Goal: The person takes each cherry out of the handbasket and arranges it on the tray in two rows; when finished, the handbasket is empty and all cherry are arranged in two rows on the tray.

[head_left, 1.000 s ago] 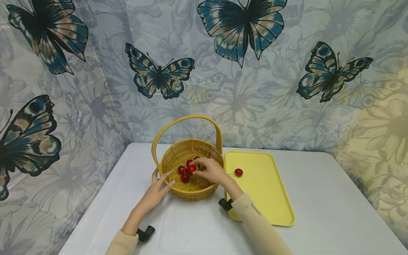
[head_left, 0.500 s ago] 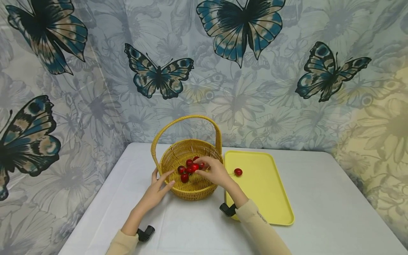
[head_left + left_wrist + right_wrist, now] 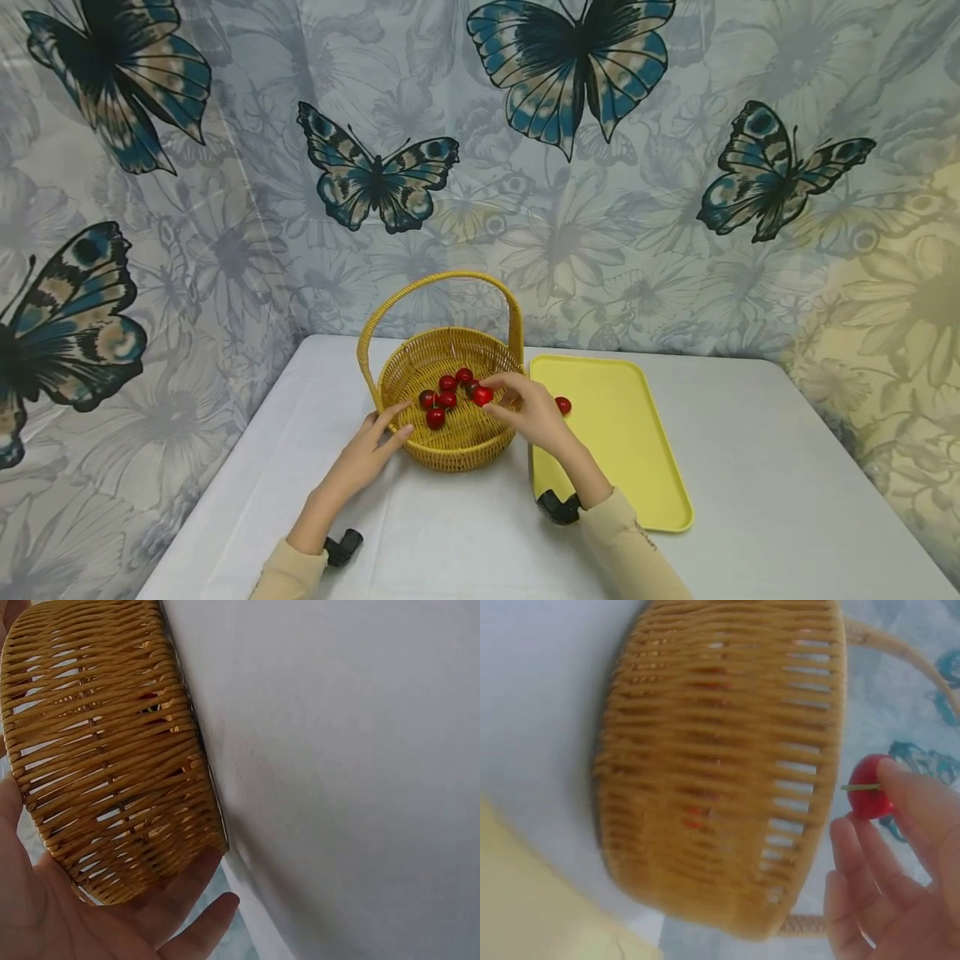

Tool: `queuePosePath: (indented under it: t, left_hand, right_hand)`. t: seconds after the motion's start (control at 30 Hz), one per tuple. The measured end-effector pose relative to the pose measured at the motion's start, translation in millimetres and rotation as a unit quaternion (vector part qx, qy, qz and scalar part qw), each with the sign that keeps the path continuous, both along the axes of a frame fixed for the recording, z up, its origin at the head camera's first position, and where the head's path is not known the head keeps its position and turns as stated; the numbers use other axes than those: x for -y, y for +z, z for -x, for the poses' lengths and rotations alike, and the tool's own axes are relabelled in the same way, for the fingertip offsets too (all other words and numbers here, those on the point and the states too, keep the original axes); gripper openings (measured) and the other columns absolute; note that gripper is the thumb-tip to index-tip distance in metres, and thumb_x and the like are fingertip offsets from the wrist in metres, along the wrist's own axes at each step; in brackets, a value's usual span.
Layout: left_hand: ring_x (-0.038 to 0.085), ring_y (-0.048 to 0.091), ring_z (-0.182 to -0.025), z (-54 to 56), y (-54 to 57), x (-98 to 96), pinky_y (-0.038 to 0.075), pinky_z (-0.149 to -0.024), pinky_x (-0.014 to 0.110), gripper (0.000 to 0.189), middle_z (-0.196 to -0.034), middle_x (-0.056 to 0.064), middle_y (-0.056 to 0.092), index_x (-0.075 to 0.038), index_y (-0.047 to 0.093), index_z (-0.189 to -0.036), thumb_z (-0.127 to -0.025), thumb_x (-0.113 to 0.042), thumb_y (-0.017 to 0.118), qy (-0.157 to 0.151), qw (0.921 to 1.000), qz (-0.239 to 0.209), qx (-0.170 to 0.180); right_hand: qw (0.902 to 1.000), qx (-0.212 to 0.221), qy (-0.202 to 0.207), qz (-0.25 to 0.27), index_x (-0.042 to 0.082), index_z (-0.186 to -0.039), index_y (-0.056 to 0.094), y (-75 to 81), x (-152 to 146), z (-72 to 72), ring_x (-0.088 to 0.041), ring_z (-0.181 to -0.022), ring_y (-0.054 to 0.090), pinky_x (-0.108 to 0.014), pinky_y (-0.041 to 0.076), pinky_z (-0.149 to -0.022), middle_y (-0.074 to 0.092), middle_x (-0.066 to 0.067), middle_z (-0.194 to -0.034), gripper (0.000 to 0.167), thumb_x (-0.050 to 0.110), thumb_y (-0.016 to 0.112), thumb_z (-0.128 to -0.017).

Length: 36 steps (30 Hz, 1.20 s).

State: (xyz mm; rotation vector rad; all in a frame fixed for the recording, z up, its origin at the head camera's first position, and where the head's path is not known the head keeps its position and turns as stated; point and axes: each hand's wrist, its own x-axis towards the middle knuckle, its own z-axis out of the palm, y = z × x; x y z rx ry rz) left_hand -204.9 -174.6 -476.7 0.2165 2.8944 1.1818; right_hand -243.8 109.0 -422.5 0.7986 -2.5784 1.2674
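My right hand (image 3: 538, 418) pinches a red cherry (image 3: 482, 397) over the right side of the wicker basket (image 3: 453, 460). In the right wrist view the held cherry (image 3: 865, 801), with a short green stem, sits between thumb and fingertips beside the rim. Several dark red cherries (image 3: 436, 418) lie on the basket's floor. My left hand (image 3: 362, 457) holds the basket's left front side. The left wrist view has the thumb at the rim and the fingers bent round the woven wall (image 3: 112, 750).
A yellow tray (image 3: 626, 475) lies right of the basket, with one cherry (image 3: 563, 406) near its left edge, partly behind my right hand. The basket's tall handle (image 3: 450, 276) arches over it. A white cloth (image 3: 765, 467) covers the table before a butterfly-print backdrop (image 3: 540, 250).
My right hand has risen and shifted right with the pinched cherry, away from the cherries in the basket. The left hand keeps its place on the basket.
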Motion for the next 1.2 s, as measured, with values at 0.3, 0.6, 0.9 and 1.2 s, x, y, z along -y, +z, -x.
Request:
queuePosePath:
  t: [0.3,0.6,0.9,1.2]
  left_hand:
    - [0.023,0.058,-0.098,0.0,3.0,-0.1,0.047,-0.074,0.046,0.053,-0.126,0.012,0.053,-0.032,0.041,-0.138,-0.092,-0.057,0.042,0.008,0.9995,0.030,0.000]
    - [0.023,0.058,-0.100,1.6,-0.5,2.2,0.047,-0.075,0.045,0.055,-0.132,0.010,0.050,-0.033,0.041,-0.138,-0.090,-0.061,0.041,0.007,0.9997,0.023,0.001]
    - [0.025,0.058,-0.103,2.1,0.4,1.0,0.048,-0.077,0.046,0.051,-0.133,0.010,0.050,-0.032,0.042,-0.137,-0.092,-0.056,0.044,0.005,0.9998,0.018,0.001]
    - [0.022,0.058,-0.099,2.0,-2.5,0.3,0.048,-0.074,0.044,0.052,-0.128,0.009,0.052,-0.032,0.042,-0.137,-0.092,-0.058,0.042,0.008,0.9997,0.023,-0.002]
  right_hand:
    - [0.9996,-0.013,-0.024,0.010,0.017,-0.111,0.065,-6.6,-26,-6.3,-0.013,-0.076,0.060,-0.033,0.051,-0.069,0.066,0.004,-0.102,0.030,0.019,0.072,-0.082]
    - [0.9988,-0.024,-0.041,0.013,0.018,-0.113,0.063,-8.9,-52,-7.3,-0.012,-0.072,0.060,-0.030,0.051,-0.064,0.066,0.000,-0.105,0.032,0.017,0.072,-0.081]
    - [0.9968,-0.039,-0.070,0.000,0.017,-0.113,0.063,-10.0,-78,-6.9,-0.013,-0.075,0.063,-0.032,0.051,-0.066,0.066,-0.001,-0.105,0.033,0.015,0.072,-0.082]
    - [0.9945,-0.019,-0.102,-0.008,0.015,-0.115,0.062,-14.4,-96,-2.0,-0.017,-0.078,0.062,-0.034,0.051,-0.068,0.065,-0.005,-0.105,0.033,0.017,0.070,-0.083]
